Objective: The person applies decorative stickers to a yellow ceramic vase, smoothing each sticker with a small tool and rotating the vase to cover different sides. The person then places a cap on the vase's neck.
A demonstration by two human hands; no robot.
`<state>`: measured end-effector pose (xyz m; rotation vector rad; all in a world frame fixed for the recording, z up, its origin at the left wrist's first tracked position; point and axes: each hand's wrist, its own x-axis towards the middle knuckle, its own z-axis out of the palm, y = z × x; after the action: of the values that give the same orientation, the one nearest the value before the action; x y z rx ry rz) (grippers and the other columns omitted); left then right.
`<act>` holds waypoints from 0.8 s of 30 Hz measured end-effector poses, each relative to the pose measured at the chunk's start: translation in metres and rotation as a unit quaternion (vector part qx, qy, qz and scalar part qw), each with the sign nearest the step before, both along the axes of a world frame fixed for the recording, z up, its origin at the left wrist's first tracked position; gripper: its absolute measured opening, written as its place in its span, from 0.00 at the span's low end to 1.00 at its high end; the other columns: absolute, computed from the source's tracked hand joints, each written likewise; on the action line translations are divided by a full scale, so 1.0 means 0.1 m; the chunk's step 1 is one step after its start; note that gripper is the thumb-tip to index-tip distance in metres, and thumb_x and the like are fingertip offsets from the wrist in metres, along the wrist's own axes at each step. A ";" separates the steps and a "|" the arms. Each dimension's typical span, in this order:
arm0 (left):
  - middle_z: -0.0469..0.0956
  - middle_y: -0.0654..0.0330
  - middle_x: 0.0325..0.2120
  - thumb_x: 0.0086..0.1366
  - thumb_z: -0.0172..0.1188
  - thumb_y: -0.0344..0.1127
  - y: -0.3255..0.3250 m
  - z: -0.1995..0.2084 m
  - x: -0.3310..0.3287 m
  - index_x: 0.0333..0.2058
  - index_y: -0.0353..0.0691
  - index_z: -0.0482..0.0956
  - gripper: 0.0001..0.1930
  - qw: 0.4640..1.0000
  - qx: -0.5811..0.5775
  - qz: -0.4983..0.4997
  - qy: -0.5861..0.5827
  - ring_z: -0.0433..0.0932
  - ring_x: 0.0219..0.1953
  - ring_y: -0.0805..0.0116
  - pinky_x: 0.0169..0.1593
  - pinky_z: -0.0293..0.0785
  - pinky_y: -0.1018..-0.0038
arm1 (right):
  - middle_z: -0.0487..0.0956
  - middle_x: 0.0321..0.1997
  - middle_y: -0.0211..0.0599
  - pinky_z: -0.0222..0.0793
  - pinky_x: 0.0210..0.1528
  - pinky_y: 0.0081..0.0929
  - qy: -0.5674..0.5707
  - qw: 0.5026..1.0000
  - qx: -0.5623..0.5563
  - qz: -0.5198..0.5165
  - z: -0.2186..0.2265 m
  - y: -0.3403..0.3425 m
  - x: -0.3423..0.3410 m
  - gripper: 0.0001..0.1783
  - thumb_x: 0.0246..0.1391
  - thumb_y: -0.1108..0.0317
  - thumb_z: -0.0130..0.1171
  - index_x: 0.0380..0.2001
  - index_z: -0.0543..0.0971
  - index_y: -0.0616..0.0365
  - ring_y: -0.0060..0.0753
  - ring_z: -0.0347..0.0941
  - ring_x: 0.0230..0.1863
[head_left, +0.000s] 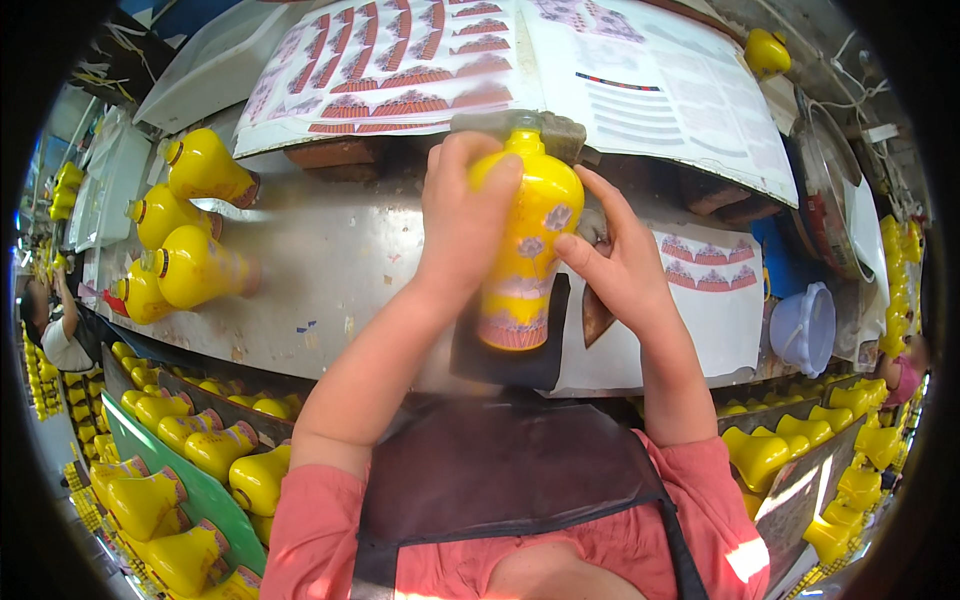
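Observation:
A glossy yellow vase (528, 265) lies between my hands over a black cloth (470, 352), its narrow neck pointing away from me. Grey-purple flower decals mark its body, and a reddish patterned band rings its base. My left hand (465, 205) wraps around its left side, thumb on the shoulder. On the right side, my right hand (620, 255) grips it with the thumb pressed beside a flower decal and the fingers bent around the shoulder. Below that hand is a brown triangular piece (597, 318); whether the hand touches it cannot be told.
Printed decal sheets (400, 70) lie on a raised board at the back. Another decal sheet (705, 270) is on the right, near a lilac bucket (803, 328). Several yellow vases (205, 265) lie at the left of the metal table (350, 260). Racks of vases (215, 450) flank me.

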<state>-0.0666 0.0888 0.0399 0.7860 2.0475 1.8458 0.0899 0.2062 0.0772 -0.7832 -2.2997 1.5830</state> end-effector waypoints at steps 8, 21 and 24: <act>0.73 0.49 0.45 0.70 0.59 0.44 -0.01 0.00 0.02 0.46 0.35 0.77 0.17 0.997 0.054 -0.010 -0.063 0.73 0.49 0.54 0.58 0.69 0.62 | 0.80 0.52 0.38 0.71 0.45 0.22 0.039 0.999 -0.007 -0.010 -0.04 -0.02 -0.12 0.41 0.56 0.53 0.70 0.68 0.71 0.61 0.22 0.74 0.42; 0.73 0.49 0.44 0.70 0.60 0.43 0.02 -0.02 0.03 0.45 0.35 0.78 0.16 0.998 0.039 0.009 -0.043 0.74 0.48 0.54 0.56 0.70 0.62 | 0.82 0.57 0.48 0.71 0.61 0.30 0.051 0.998 -0.020 -0.010 -0.07 0.07 -0.19 0.39 0.55 0.53 0.67 0.64 0.74 0.66 0.33 0.78 0.58; 0.74 0.49 0.44 0.70 0.60 0.43 0.02 -0.02 0.02 0.45 0.35 0.78 0.15 0.998 0.041 0.011 -0.041 0.74 0.48 0.53 0.56 0.70 0.62 | 0.83 0.55 0.48 0.71 0.60 0.30 0.054 0.998 -0.011 -0.015 -0.08 0.07 -0.22 0.38 0.54 0.52 0.68 0.63 0.76 0.66 0.33 0.79 0.56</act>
<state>-0.0648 0.0911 0.0375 0.6993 1.9492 1.9519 0.0678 0.2127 0.0692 -0.7150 -2.1888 1.5984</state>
